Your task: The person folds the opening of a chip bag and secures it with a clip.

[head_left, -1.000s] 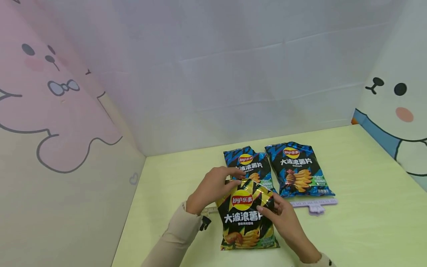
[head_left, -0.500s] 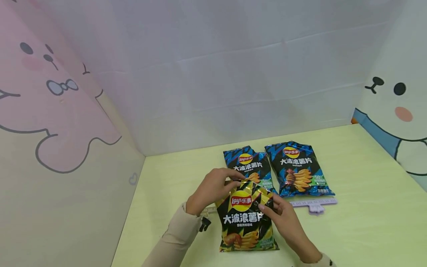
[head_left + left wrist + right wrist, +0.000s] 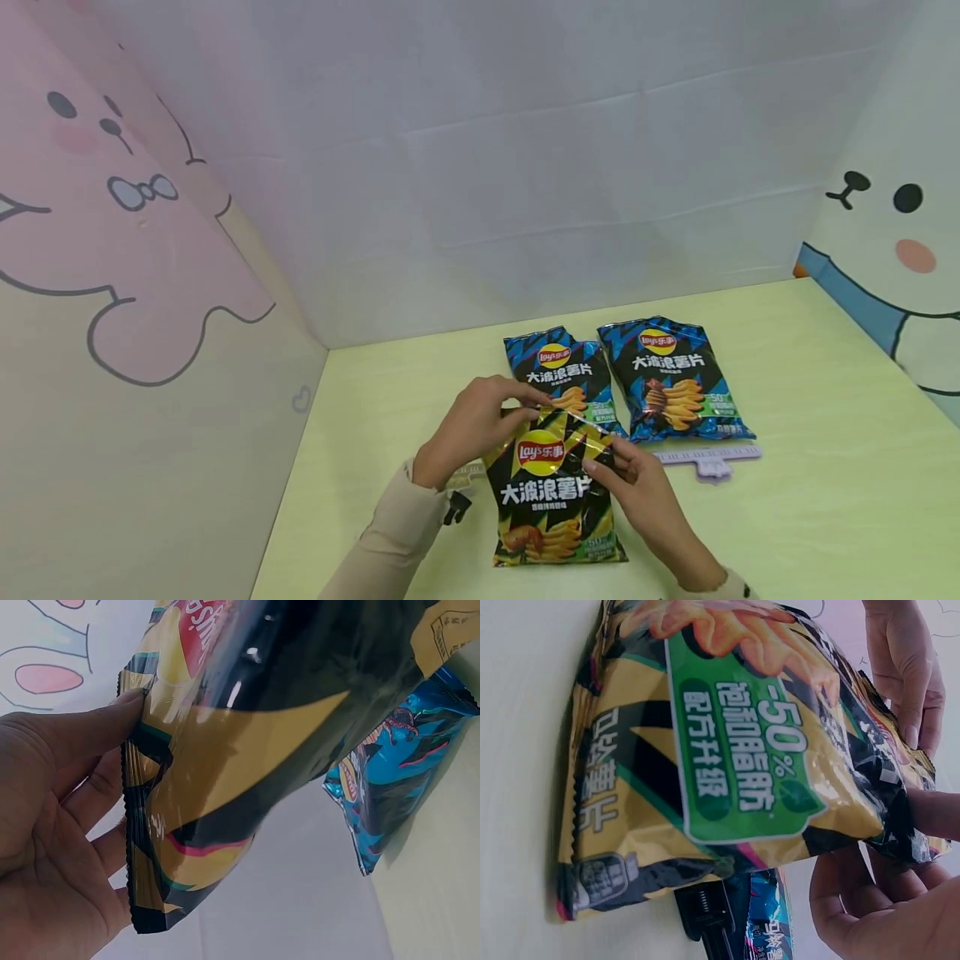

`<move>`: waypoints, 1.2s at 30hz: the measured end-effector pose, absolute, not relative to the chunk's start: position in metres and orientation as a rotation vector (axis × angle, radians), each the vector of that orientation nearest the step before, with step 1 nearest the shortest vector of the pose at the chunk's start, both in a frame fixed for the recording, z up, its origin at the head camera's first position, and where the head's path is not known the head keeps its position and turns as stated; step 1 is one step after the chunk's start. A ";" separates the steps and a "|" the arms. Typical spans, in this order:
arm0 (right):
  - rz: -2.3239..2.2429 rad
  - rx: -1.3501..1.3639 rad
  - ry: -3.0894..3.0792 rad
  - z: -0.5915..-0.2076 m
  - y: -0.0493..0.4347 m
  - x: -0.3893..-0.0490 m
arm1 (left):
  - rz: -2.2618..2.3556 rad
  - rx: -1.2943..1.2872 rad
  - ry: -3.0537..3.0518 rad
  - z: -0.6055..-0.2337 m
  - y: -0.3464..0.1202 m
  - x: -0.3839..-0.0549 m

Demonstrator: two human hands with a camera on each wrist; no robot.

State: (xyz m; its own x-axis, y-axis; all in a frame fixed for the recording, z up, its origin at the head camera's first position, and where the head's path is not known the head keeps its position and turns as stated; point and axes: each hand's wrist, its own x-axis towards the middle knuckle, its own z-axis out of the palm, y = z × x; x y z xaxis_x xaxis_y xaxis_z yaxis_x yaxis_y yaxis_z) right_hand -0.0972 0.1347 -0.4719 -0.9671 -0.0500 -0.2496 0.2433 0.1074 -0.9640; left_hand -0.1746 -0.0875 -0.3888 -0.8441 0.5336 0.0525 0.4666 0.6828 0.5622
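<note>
A black and yellow chip bag [image 3: 553,500] stands tilted up over the table, its printed front facing the head camera. My left hand [image 3: 480,425] pinches its crimped top edge at the left, thumb [image 3: 90,731] in front and fingers behind. At the upper right side of the bag, my right hand [image 3: 637,492] grips with the thumb on the front and the fingers behind. The right wrist view shows the bag's lower front with a green label [image 3: 742,765] and the right hand's curled fingers [image 3: 855,892] beneath.
Two blue chip bags lie behind, the left one [image 3: 562,375] partly covered and the right one [image 3: 671,379] in full view. A lilac bar clip [image 3: 708,457] lies right of my hands; a pale bar clip [image 3: 468,472] pokes out by my left wrist. Fabric walls enclose the yellow-green table [image 3: 825,467].
The yellow bag has shifted very slightly left and down, both hands keeping hold of it. The blue bags and clips lie as before.
</note>
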 end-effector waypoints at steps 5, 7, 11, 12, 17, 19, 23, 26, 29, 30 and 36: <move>-1.944 0.190 2.229 -0.472 0.136 -0.096 | 0.898 0.839 2.767 -0.387 -0.089 -0.172; -1.924 0.174 2.267 -0.473 0.136 -0.096 | 0.904 0.841 2.769 -0.386 -0.090 -0.172; -1.882 0.145 2.338 -0.474 0.137 -0.096 | 0.910 0.842 2.783 -0.386 -0.091 -0.170; -1.874 0.140 2.348 -0.474 0.138 -0.096 | 0.912 0.843 2.787 -0.386 -0.091 -0.170; -1.862 0.155 2.361 -0.473 0.139 -0.094 | 0.903 0.844 2.809 -0.387 -0.092 -0.169; -1.870 0.170 2.353 -0.472 0.139 -0.094 | 0.895 0.842 2.821 -0.388 -0.092 -0.169; -1.899 0.182 2.327 -0.474 0.141 -0.094 | 0.884 0.839 2.834 -0.389 -0.093 -0.168; -1.913 0.183 2.319 -0.475 0.142 -0.094 | 0.888 0.842 2.826 -0.389 -0.093 -0.168; -1.926 0.183 2.315 -0.477 0.142 -0.094 | 0.910 0.846 2.808 -0.390 -0.093 -0.167; -1.926 0.185 2.321 -0.477 0.142 -0.094 | 0.915 0.847 2.802 -0.390 -0.093 -0.167; -1.987 0.169 2.319 -0.477 0.143 -0.091 | 0.986 0.866 2.767 -0.390 -0.093 -0.166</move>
State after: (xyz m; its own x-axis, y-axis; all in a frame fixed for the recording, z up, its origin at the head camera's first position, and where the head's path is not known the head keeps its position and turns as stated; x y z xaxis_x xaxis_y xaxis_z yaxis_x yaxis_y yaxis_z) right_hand -0.0913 0.1428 -0.4768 -0.9905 0.0298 -0.1345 0.1374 0.1511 -0.9789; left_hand -0.1656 -0.0935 -0.3902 -0.8372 0.5357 0.1101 0.4847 0.6335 0.6032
